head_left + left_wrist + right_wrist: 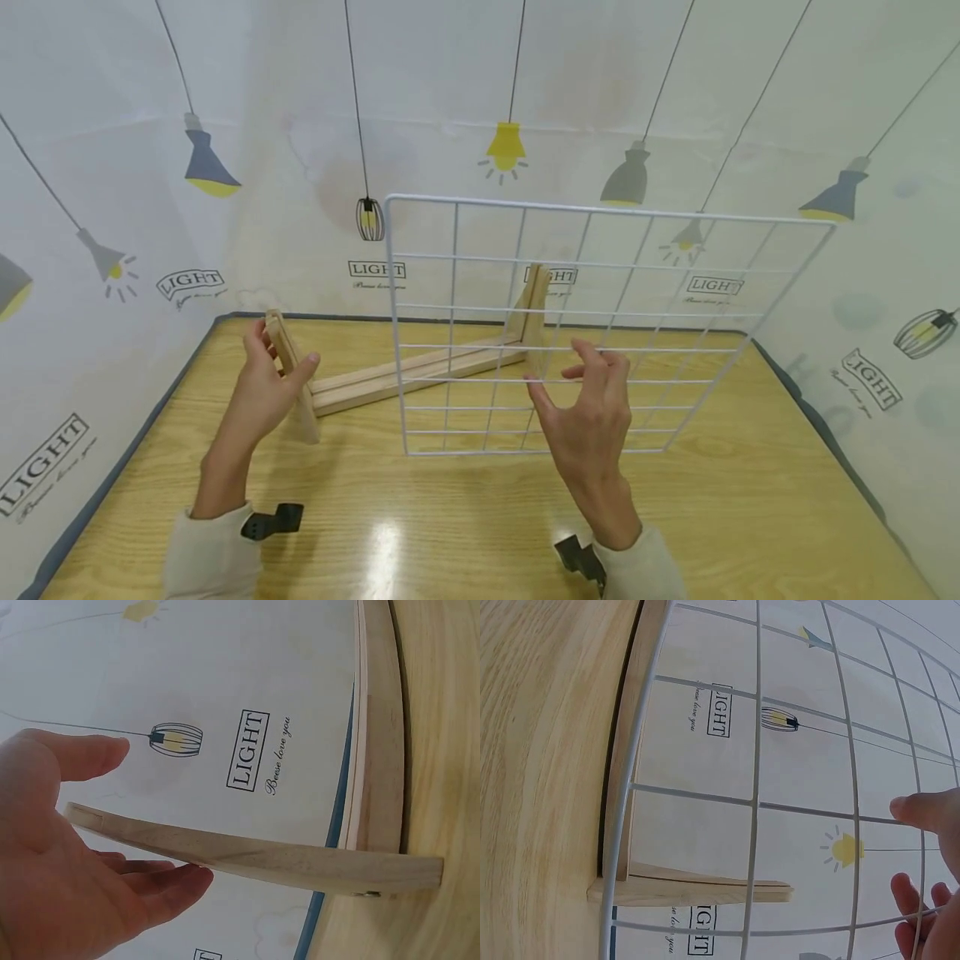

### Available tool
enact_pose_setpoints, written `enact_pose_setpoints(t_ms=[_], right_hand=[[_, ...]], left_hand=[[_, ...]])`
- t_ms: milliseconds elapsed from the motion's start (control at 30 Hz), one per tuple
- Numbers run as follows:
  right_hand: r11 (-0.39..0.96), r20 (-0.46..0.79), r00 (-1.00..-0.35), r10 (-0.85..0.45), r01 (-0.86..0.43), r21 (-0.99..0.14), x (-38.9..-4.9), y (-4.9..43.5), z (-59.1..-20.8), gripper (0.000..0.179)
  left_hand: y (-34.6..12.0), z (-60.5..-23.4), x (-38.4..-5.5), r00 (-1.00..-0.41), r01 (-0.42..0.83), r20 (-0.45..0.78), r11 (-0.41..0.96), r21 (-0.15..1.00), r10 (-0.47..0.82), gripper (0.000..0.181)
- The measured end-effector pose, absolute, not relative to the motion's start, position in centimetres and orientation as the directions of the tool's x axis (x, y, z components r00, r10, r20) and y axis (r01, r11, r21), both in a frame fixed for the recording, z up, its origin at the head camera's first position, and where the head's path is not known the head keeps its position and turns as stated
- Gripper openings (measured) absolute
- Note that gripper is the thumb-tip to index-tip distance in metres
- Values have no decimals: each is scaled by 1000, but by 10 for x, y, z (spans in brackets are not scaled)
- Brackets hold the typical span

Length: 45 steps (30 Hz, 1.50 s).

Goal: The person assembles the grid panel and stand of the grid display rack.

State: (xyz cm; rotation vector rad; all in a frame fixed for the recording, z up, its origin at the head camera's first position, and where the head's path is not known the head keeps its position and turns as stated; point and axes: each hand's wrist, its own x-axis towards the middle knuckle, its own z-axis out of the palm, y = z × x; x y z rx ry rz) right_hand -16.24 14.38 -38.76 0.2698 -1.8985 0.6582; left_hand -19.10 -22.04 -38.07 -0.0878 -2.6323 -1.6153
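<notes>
Our left hand (264, 387) is pinching the wooden frame's (420, 372) stiff, light end upright near the counter's (465, 533) far-left corner. Our right hand (588, 417) is hovering open, empty, by the rigid, thin wire grid panel (577, 333); we are judging its rim wire the best hold.

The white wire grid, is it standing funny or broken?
Not broken. The white wire grid stands upright on the table, and neither hand grips it. The right hand is open beside it. The left hand holds the wooden frame's upright.

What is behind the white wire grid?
Through the white wire grid you can see a wooden frame lying on the table, with one end post sticking up, and the lamp-patterned wall. Nothing is really hidden; the wires are thin.
</notes>
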Motion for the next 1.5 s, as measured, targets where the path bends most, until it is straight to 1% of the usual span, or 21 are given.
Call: enact_pose_setpoints(t_ms=[133, 333, 567, 633, 833, 967, 1133, 1400, 1500], right_hand=[[827, 909, -404, 103, -473, -304, -163, 144, -387, 67], [828, 909, -404, 102, -472, -303, -163, 146, -386, 68], [829, 913, -395, 100, -474, -296, -164, 146, -386, 66], [827, 912, -398, 100, -477, -299, -164, 146, -386, 66], [827, 904, -415, 103, -469, -310, -164, 147, -386, 66], [825, 896, -431, 105, -465, -321, -164, 147, -386, 65], [826, 892, -441, 95, -465, -318, -163, 148, -385, 63], [825, 892, -441, 99, -465, -321, -164, 148, -386, 64], [826, 892, -441, 97, -465, -319, -164, 148, -386, 64]], left_hand=[[-223, -385, -193, -998, 51, 22, 495, 867, 63, 95], [-226, -392, -195, -996, 59, 14, 558, 828, 86, 90], [-230, -396, -198, -998, 59, 23, 639, 767, 65, 70], [-230, -397, -199, -998, 57, 25, 642, 764, 59, 69], [-226, -397, -199, -999, 33, 13, 614, 789, 37, 77], [-221, -397, -200, -1000, 16, 7, 604, 797, 18, 70], [-218, -399, -200, -999, 32, 28, 599, 800, 16, 60], [-215, -401, -202, -999, 46, 48, 598, 801, 13, 54], [-213, -402, -202, -998, 53, 56, 598, 800, 15, 58]])
